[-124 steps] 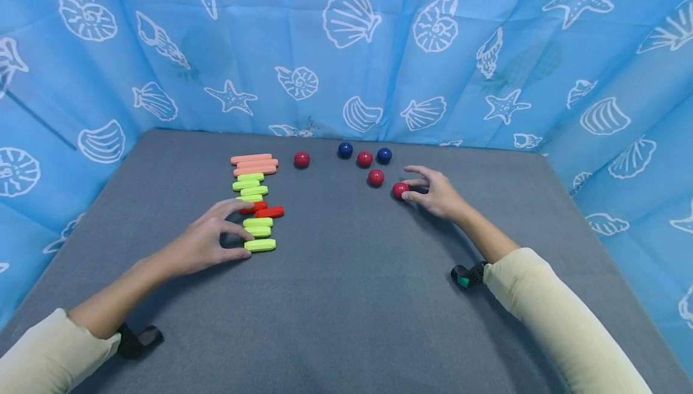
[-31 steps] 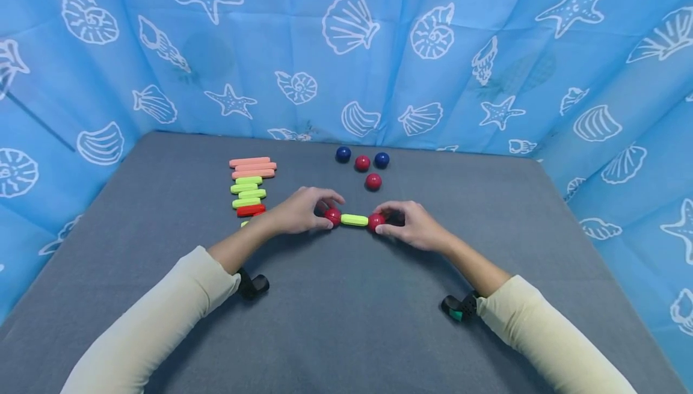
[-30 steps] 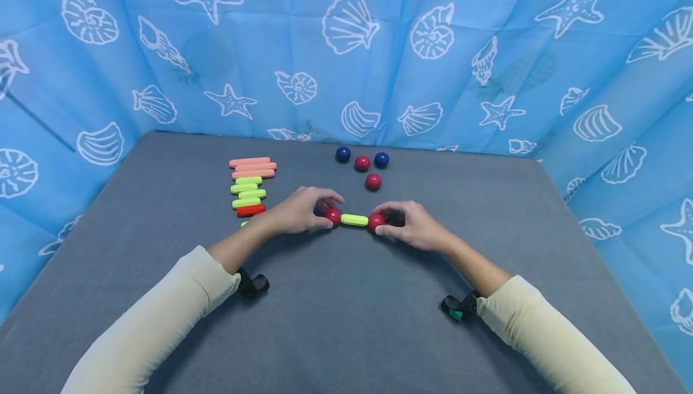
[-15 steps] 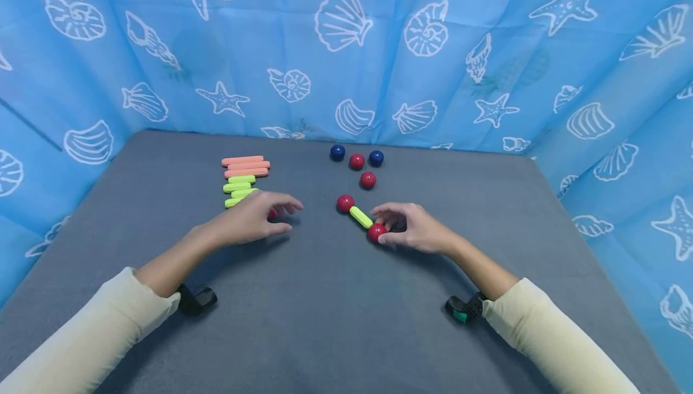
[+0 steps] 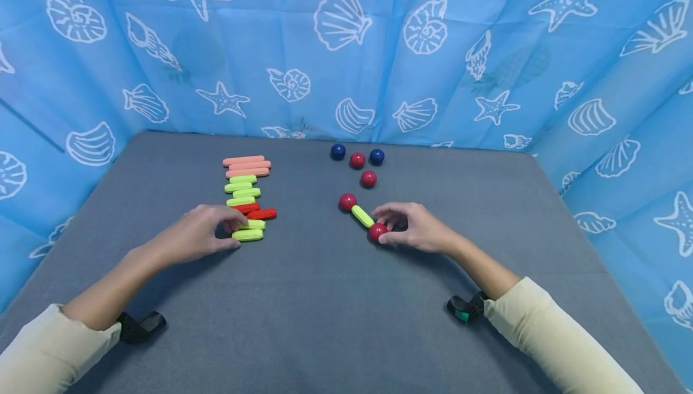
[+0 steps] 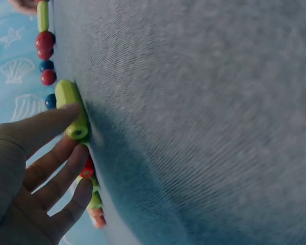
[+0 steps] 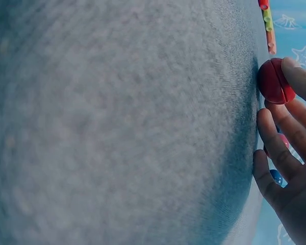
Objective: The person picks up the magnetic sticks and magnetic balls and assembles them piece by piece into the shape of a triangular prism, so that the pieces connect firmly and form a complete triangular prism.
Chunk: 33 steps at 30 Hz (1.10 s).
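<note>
At the left of the table, my left hand [image 5: 203,231] has thumb and fingers about the left end of the nearest yellow-green rod [image 5: 247,235]. In the left wrist view the thumb lies against this rod [image 6: 71,104], which has a small hole in its end. My right hand [image 5: 417,228] pinches a red ball [image 5: 377,232] between thumb and fingers. That ball touches one end of another yellow-green rod [image 5: 362,216], whose far end meets a second red ball [image 5: 348,202]. The three form a slanting line on the table. The right wrist view shows the held ball [image 7: 274,81] with a seam.
Beyond the left hand lie two red rods [image 5: 262,214], several more yellow-green rods [image 5: 246,192] and three salmon rods [image 5: 248,172]. Two loose red balls [image 5: 369,178] and two blue balls [image 5: 376,156] stand toward the back. A blue shell-print curtain [image 5: 341,69] borders the grey table [image 5: 325,322].
Two red balls and a yellow-green rod came together at the centre, then turned to a slant. My left hand let go of its ball and moved back left to the rods; the right kept its ball.
</note>
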Available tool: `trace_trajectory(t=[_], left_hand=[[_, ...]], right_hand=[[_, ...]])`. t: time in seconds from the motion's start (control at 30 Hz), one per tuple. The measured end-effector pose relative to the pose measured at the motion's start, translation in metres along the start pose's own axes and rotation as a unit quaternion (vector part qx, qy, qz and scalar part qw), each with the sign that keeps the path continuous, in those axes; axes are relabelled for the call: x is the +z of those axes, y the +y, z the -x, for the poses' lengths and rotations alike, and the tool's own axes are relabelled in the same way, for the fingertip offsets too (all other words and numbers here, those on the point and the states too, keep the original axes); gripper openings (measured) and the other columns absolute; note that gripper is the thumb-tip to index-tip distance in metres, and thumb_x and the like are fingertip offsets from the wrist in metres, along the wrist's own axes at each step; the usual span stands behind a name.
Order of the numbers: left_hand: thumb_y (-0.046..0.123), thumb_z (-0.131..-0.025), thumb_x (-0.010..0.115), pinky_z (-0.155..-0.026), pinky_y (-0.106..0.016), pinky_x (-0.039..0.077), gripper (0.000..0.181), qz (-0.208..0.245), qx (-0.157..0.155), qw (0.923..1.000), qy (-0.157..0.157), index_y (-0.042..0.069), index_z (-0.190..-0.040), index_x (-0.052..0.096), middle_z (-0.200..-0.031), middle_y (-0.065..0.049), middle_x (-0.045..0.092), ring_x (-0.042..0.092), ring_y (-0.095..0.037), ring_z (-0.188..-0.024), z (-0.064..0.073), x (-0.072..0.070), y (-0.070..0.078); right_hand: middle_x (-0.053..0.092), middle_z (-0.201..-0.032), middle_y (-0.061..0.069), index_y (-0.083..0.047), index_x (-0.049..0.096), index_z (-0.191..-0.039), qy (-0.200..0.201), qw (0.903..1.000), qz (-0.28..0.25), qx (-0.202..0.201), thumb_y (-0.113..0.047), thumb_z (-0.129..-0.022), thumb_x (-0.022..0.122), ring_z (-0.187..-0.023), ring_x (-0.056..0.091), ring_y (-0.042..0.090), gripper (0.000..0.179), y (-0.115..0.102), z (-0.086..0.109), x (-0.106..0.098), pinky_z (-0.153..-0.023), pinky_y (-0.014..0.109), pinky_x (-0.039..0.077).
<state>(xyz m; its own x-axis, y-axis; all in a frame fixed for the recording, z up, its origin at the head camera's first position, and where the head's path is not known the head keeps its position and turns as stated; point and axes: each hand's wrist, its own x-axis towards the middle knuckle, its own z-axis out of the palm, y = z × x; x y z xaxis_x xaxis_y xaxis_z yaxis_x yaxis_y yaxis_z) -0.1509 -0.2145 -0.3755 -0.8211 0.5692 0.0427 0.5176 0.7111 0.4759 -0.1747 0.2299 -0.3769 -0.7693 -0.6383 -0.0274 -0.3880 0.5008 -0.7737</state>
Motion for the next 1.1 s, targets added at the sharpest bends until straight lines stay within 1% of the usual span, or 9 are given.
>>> trace_trajectory(t=[0.13,0.27,0.33,0.43,0.6,0.73,0.83,0.97,1.1], left_hand=[[0.01,-0.079,0.084,-0.075,-0.037,0.053,0.032,-0.003,-0.001,1.0,-0.004,0.01,-0.109,0.072,-0.091,0.007,0.068,0.061,-0.01,-0.083,-0.001,0.005,0.004],[0.013,-0.08,0.083,-0.074,-0.036,0.051,0.034,0.013,0.01,0.9999,-0.003,0.01,-0.112,0.07,-0.088,0.008,0.067,0.061,-0.009,-0.081,-0.01,0.014,0.016],[0.014,-0.081,0.083,-0.074,-0.036,0.052,0.035,0.029,0.022,0.9993,-0.001,0.01,-0.113,0.07,-0.088,0.009,0.067,0.062,-0.008,-0.081,-0.019,0.02,0.025],[0.014,-0.081,0.083,-0.077,-0.035,0.053,0.037,0.057,0.031,0.9979,0.0,0.01,-0.115,0.069,-0.089,0.008,0.068,0.062,-0.007,-0.083,-0.034,0.029,0.04],[0.014,-0.084,0.081,-0.08,-0.032,0.054,0.037,0.106,0.038,0.9935,-0.015,0.008,-0.118,0.069,-0.093,0.005,0.069,0.063,-0.01,-0.085,-0.063,0.043,0.063],[0.017,-0.084,0.081,-0.079,-0.029,0.054,0.037,0.13,0.046,0.99,-0.026,0.008,-0.118,0.068,-0.092,0.005,0.069,0.062,-0.01,-0.084,-0.085,0.054,0.076],[0.017,-0.084,0.082,-0.078,-0.028,0.054,0.037,0.136,0.053,0.9889,-0.025,0.008,-0.118,0.069,-0.092,0.003,0.069,0.062,-0.01,-0.083,-0.095,0.059,0.082],[0.017,-0.084,0.082,-0.077,-0.027,0.053,0.037,0.133,0.054,0.9892,-0.031,0.008,-0.117,0.069,-0.091,0.003,0.068,0.061,-0.009,-0.081,-0.102,0.062,0.089],[0.018,-0.085,0.081,-0.079,-0.029,0.053,0.038,0.134,0.06,0.9882,-0.042,0.009,-0.119,0.067,-0.094,0.002,0.068,0.061,-0.01,-0.083,-0.102,0.061,0.089]], right_hand=[[0.067,-0.111,0.009,0.001,0.058,-0.132,0.001,1.0,0.0,-0.001,-0.014,-0.087,0.077,-0.102,0.063,0.023,0.05,-0.001,0.0,0.001,-0.089,0.046,0.051],[0.067,-0.111,0.009,0.0,0.058,-0.132,0.002,1.0,0.001,0.001,-0.014,-0.087,0.077,-0.102,0.063,0.021,0.051,-0.001,-0.001,0.004,-0.088,0.044,0.052],[0.068,-0.11,0.009,0.001,0.058,-0.132,0.003,1.0,0.002,-0.001,-0.014,-0.087,0.077,-0.099,0.063,0.021,0.051,-0.002,-0.001,0.005,-0.087,0.043,0.052],[0.068,-0.108,0.008,0.001,0.057,-0.133,0.005,1.0,0.006,-0.002,-0.014,-0.086,0.078,-0.094,0.063,0.019,0.053,-0.003,-0.002,0.008,-0.084,0.039,0.053],[0.069,-0.106,0.005,-0.001,0.054,-0.136,0.009,0.9999,0.012,0.003,-0.016,-0.086,0.079,-0.088,0.062,0.018,0.057,-0.007,-0.005,0.013,-0.08,0.034,0.053],[0.069,-0.104,0.004,-0.001,0.053,-0.137,0.015,0.9996,0.022,0.007,-0.018,-0.086,0.08,-0.085,0.062,0.016,0.06,-0.009,-0.007,0.017,-0.078,0.032,0.053],[0.07,-0.102,0.003,-0.001,0.053,-0.137,0.018,0.9993,0.031,0.009,-0.019,-0.085,0.081,-0.084,0.062,0.015,0.061,-0.011,-0.009,0.02,-0.076,0.031,0.053],[0.07,-0.101,0.003,0.0,0.053,-0.137,0.016,0.9993,0.034,0.006,-0.02,-0.085,0.081,-0.083,0.062,0.014,0.062,-0.014,-0.012,0.022,-0.076,0.03,0.054],[0.069,-0.101,0.003,0.0,0.053,-0.136,0.013,0.9993,0.032,0.01,-0.02,-0.086,0.08,-0.083,0.062,0.014,0.061,-0.015,-0.012,0.021,-0.076,0.031,0.053]])
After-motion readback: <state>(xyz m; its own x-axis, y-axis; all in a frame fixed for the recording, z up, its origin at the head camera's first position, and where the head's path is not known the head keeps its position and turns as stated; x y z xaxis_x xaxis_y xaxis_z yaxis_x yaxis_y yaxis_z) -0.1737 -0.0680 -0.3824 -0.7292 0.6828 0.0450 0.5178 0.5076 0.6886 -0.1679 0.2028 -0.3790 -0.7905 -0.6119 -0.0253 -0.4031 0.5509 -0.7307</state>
